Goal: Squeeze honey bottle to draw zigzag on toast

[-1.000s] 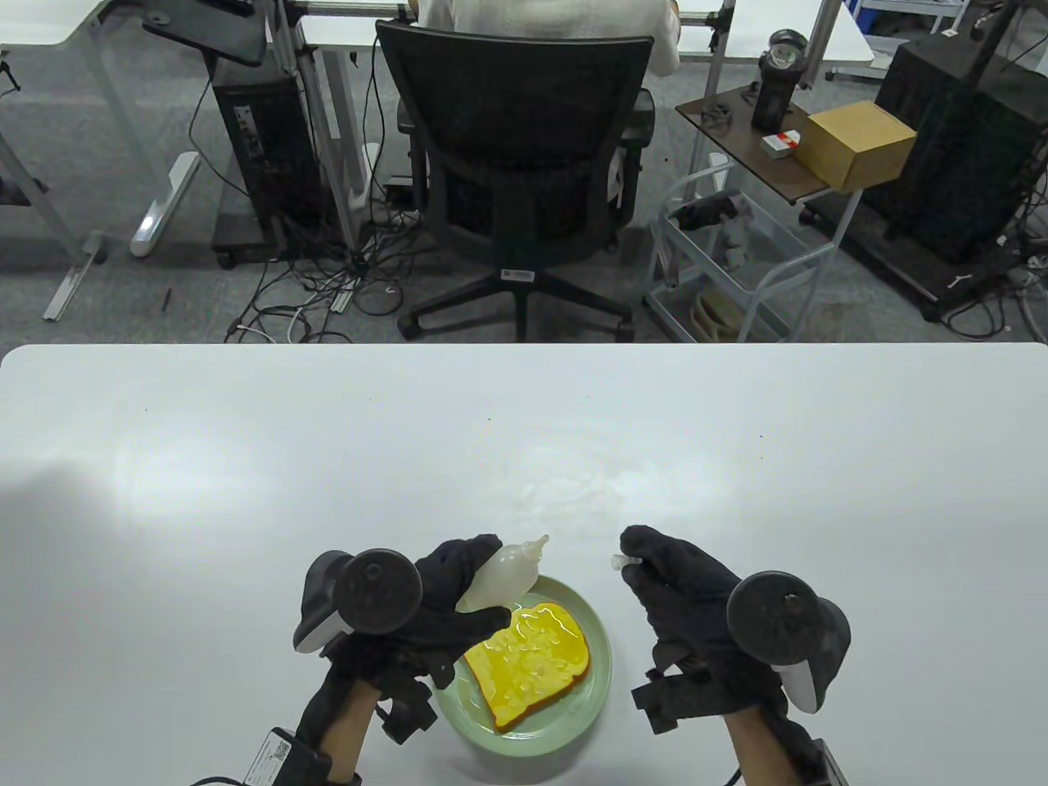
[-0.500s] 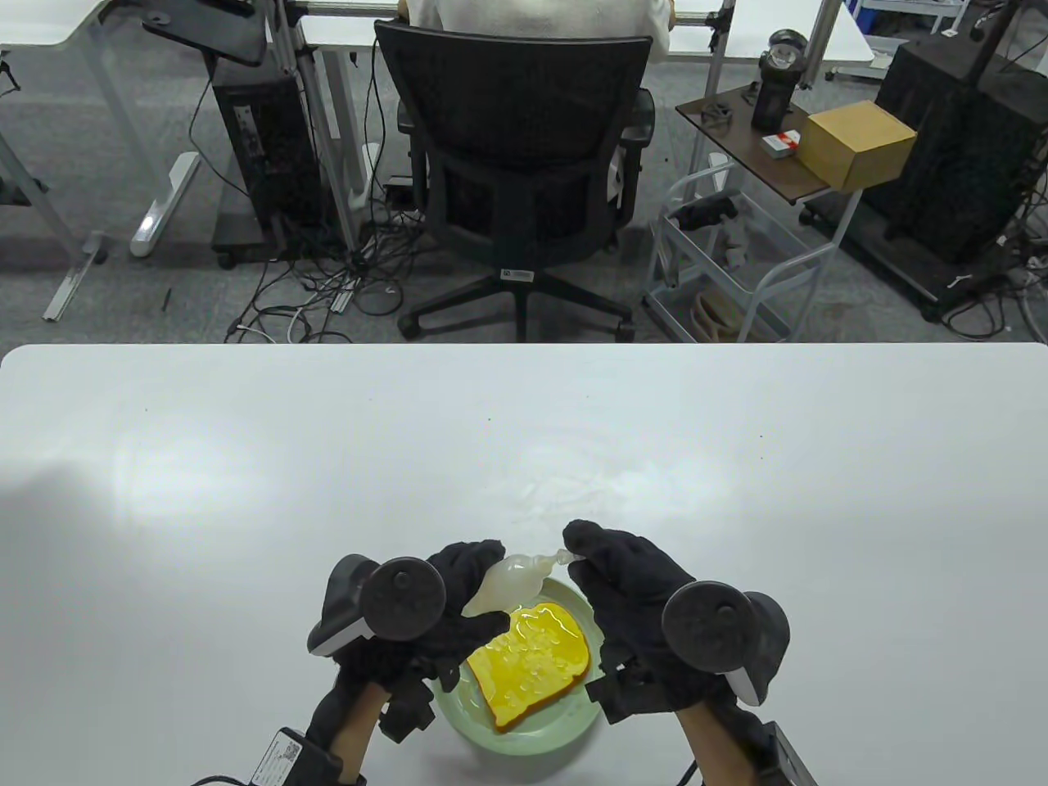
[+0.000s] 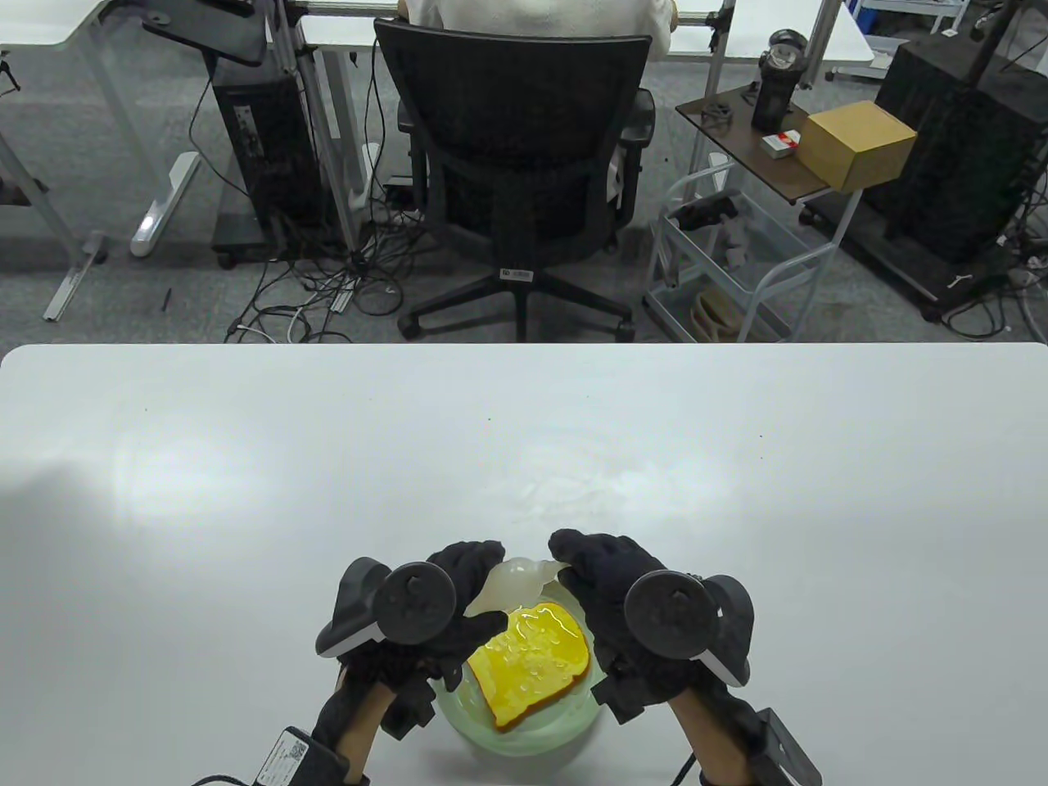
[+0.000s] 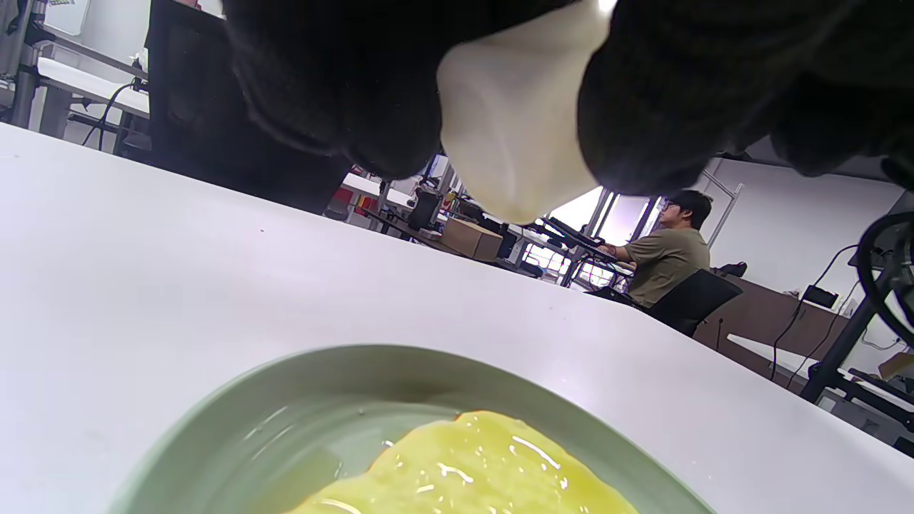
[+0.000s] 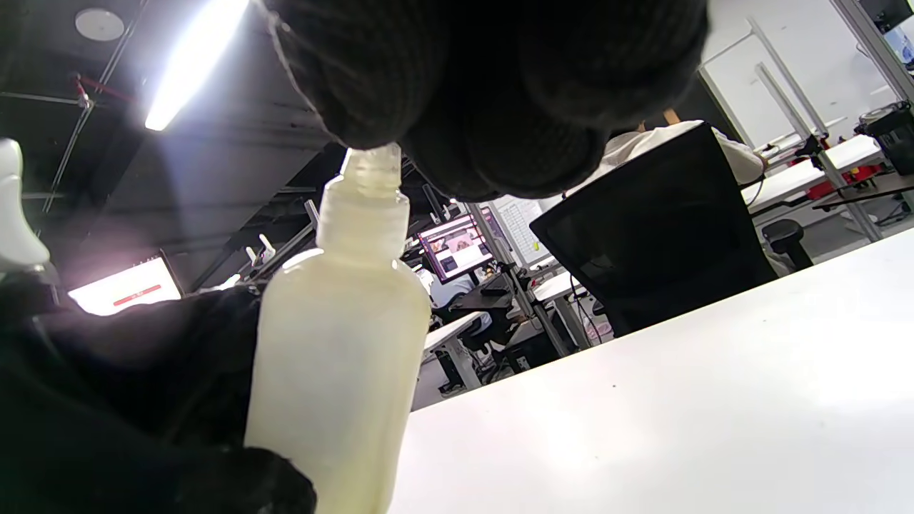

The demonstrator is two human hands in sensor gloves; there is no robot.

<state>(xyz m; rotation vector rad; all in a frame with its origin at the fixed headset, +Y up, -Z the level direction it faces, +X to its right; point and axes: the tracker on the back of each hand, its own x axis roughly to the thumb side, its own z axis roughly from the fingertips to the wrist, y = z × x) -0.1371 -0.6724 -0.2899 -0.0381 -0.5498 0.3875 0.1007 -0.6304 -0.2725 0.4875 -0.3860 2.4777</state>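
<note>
1. My left hand (image 3: 446, 610), in a black sensor glove, grips the soft, translucent white plastic honey bottle (image 3: 509, 583) around its body, holding it just above the far rim of the pale green round plate (image 3: 532, 733) so any drip should land on the plate and not on the white desk (image 3: 246, 491).
2. The bottle lies tilted, its nozzle end pointing right toward my other hand.
3. My right hand (image 3: 610, 594), also gloved in black, is closed over the nozzle tip; in the right wrist view the fingertips (image 5: 371, 107) pinch the small cap at the top of the threaded neck. I judge this to be capping or uncapping; I cannot tell which.
4. The glossy yellow slice of toast (image 3: 532, 663) lies on the plate, between and just below both hands, its surface shining wet.
5. Holding the bottle steady with one hand lets the other work the cap.
</note>
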